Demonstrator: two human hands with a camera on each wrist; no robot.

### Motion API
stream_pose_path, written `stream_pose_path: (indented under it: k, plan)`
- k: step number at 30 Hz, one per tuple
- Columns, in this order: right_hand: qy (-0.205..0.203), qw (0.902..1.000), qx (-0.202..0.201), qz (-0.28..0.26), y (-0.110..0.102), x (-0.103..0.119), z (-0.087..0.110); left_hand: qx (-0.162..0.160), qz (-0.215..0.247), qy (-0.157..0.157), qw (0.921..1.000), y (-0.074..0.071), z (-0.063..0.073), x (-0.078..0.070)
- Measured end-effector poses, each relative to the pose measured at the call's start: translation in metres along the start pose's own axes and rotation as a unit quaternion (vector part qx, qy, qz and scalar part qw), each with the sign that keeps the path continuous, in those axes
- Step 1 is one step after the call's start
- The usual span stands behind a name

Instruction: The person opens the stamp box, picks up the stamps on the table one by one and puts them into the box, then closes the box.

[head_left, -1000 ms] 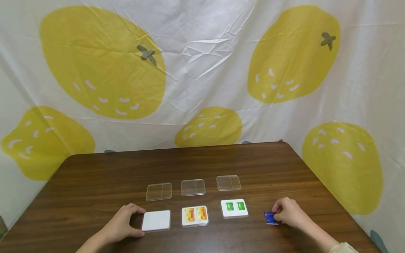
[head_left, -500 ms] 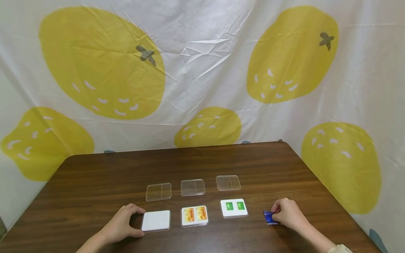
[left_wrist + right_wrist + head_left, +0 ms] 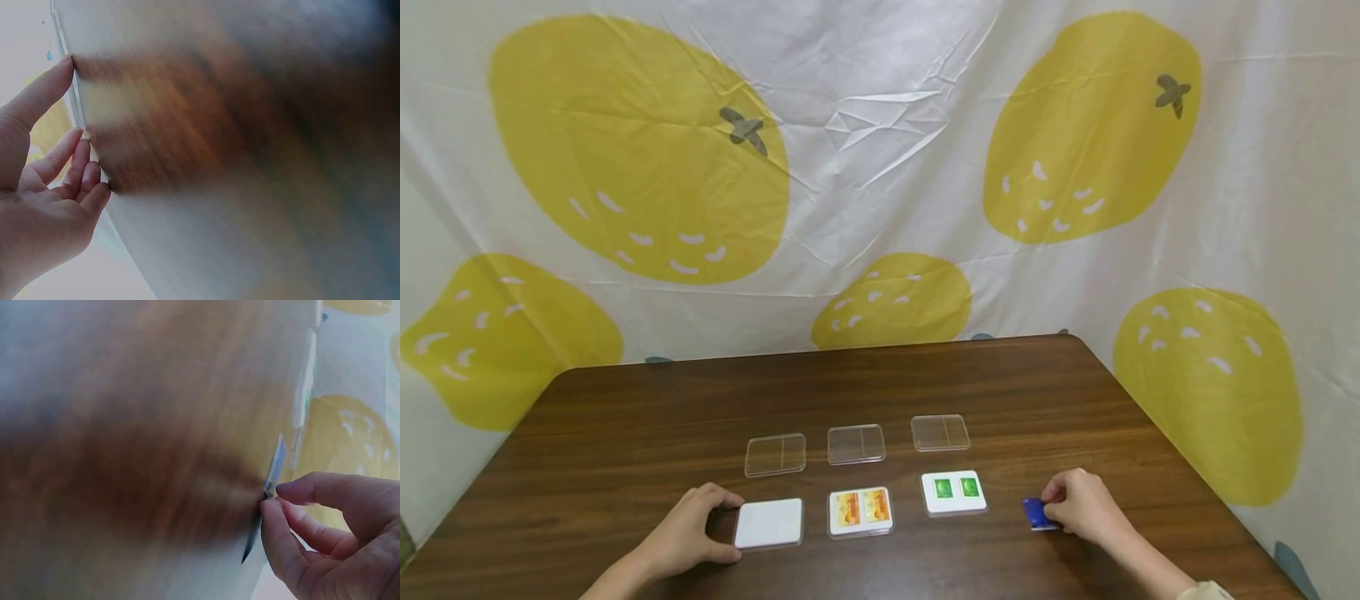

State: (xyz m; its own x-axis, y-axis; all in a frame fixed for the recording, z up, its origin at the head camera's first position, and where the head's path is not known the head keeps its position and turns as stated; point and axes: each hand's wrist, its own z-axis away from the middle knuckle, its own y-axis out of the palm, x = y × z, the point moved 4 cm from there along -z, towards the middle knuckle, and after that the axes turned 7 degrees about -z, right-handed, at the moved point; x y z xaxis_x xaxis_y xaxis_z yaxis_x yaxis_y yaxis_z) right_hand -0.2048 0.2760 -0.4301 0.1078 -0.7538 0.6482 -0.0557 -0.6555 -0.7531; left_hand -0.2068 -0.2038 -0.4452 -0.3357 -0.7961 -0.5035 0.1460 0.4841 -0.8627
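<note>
The blue packet point(image 3: 1033, 512) is pinched between the thumb and fingers of the right hand point(image 3: 1081, 505), to the right of the green-printed card point(image 3: 954, 492), while the left hand point(image 3: 690, 530) is rested, fingers loosely spread, at the left edge of the clear case point(image 3: 778, 546) holding the white card point(image 3: 769, 522).

Three cards point(image 3: 769, 523), three lids point(image 3: 857, 444), one blue piece point(image 3: 1035, 512)

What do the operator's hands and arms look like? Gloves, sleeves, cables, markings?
Both the left hand and right hand are bare: five-fingered, no gloves, rings or watch visible. A cream or off-white sleeve end shows on the right arm, at the head view's bottom edge. No sleeve shows on the left. No cables or markings visible on either.
</note>
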Motion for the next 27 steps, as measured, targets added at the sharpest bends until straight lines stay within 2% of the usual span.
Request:
stream_pose_path:
  k: [5,10,12,20,27]
  plan:
    - [-0.031,0.9988,0.029,-0.026,-0.0078,-0.0014,-0.0048,0.0,0.001,-0.001,1.0,-0.0004,0.0003,0.0001]
    - [-0.077,0.9913,0.085,-0.063,-0.0086,-0.0036,-0.0069,-0.001,-0.003,-0.001,1.0,-0.0007,0.0002,0.0008]
    - [-0.089,0.9892,0.099,-0.06,-0.0072,-0.0045,-0.007,-0.001,-0.002,-0.001,1.0,-0.0009,0.0003,0.0007]
    - [-0.105,0.9872,0.116,-0.032,-0.0031,-0.0041,-0.0071,0.001,0.002,-0.001,1.0,-0.0012,0.0002,0.0001]
    - [-0.091,0.9856,0.138,-0.036,-0.0026,0.0004,-0.0101,0.0,-0.006,0.003,1.0,-0.0003,-0.0008,0.0005]
